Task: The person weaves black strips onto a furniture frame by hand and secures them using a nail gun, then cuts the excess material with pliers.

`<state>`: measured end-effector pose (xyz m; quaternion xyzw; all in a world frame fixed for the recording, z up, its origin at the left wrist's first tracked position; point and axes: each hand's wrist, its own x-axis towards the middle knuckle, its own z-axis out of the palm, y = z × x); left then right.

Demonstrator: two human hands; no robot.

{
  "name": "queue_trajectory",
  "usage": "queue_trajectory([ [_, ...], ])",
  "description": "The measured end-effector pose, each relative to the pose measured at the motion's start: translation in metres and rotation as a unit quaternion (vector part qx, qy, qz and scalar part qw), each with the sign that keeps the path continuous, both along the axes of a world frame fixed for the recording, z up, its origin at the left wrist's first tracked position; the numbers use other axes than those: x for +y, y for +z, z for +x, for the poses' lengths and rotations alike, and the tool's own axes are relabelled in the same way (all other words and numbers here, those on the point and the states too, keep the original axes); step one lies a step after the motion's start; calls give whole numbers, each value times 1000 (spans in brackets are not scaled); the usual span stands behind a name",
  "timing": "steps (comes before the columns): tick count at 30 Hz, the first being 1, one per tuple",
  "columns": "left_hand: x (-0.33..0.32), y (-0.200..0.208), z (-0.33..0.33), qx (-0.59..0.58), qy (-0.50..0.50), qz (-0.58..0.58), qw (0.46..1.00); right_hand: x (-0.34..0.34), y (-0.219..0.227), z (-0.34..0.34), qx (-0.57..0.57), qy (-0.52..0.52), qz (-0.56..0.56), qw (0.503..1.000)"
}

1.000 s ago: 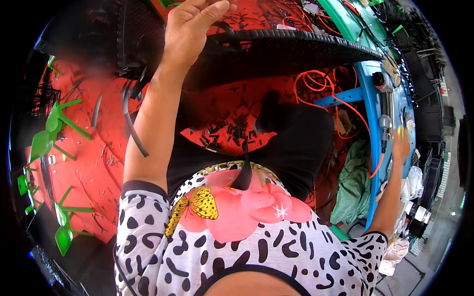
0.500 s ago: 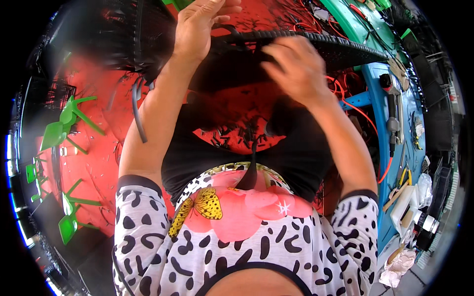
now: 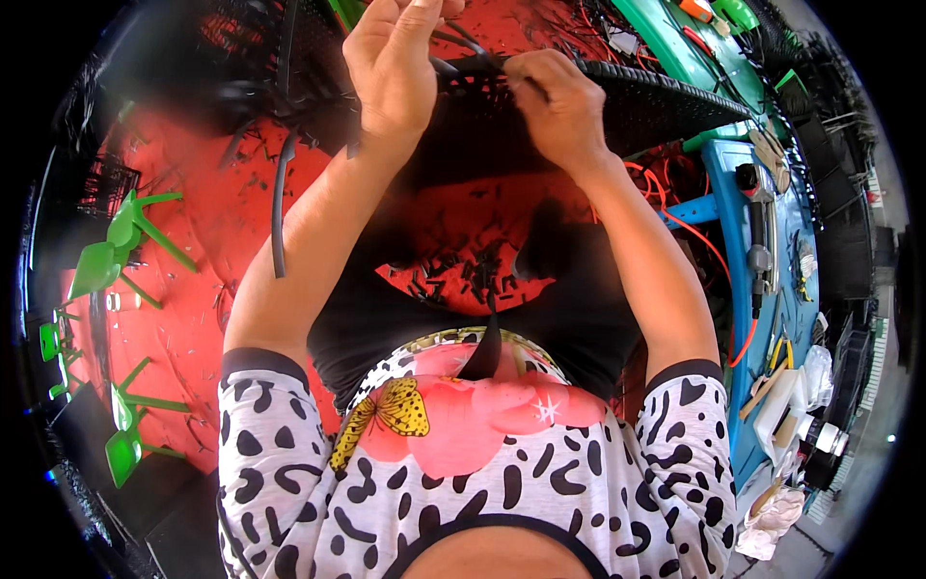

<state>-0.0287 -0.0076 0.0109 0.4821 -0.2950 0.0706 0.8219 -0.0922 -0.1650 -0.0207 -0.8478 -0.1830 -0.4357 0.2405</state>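
Note:
A black woven rattan piece (image 3: 666,104) stretches across the far side, above my lap, with a ribbed rim. My right hand (image 3: 559,101) is at this rim, its fingers curled and pinched on a dark plastic strip. To its left, my left hand (image 3: 391,77) is raised over the weave with thumb and fingers drawn together; the upper edge cuts off its fingertips, and what they hold is hidden. Loose dark grey strips (image 3: 459,37) stick out of the weave between the hands. Another grey strip (image 3: 280,207) hangs down beside my left forearm.
Black offcuts (image 3: 473,275) litter the red floor (image 3: 174,347). Green chairs (image 3: 101,268) stand at left. On the right, a blue table (image 3: 796,232) bears an air tool (image 3: 762,232) with an orange hose (image 3: 745,343), pliers (image 3: 779,355) and a crumpled cloth (image 3: 772,521). A green table (image 3: 666,43) stands farther off.
My right hand has moved up and slightly left to the rim, and its spread fingers have closed. My left hand has shifted a little to the right. The hanging grey strip has swung slightly.

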Motion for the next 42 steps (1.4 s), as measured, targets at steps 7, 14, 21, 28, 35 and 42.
queue_trajectory([
  [7,-10,27,-34,-438,181,184,861,-6,-11,-17,92,60,197,974],
  [14,-30,-5,3,-496,184,472,705,7,-17,-33,109,127,325,931],
  [21,-1,-20,-11,-370,111,528,756,19,-8,-52,170,107,431,880],
  [28,2,-23,-31,-338,85,548,761,31,-5,-63,176,86,411,890],
  [35,4,-17,-36,-328,84,503,795,35,33,-70,230,60,303,923],
  [42,1,-24,-46,-320,91,490,806,29,52,-70,307,24,229,923],
])
